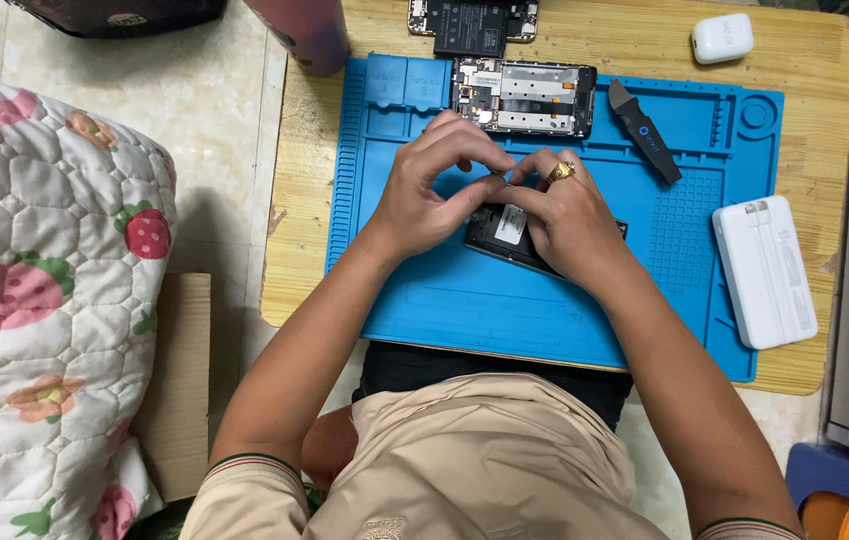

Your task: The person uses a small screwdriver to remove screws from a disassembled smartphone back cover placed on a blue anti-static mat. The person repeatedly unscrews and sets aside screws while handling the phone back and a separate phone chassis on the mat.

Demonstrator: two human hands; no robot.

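Both my hands meet over a black phone battery with a white label, lying on the blue repair mat. My left hand curls over its upper left end, thumb and fingertips pinched together. My right hand, with a gold ring, covers the battery's right part, its fingertips touching those of the left. Whatever small thing the fingertips pinch is hidden. An opened phone body with bare circuit boards lies just beyond the hands at the mat's far edge.
A black pry tool lies on the mat to the right. A white box and a small white case sit on the wooden table. Another phone part lies at the far edge, a dark cup beside it. A quilt is at left.
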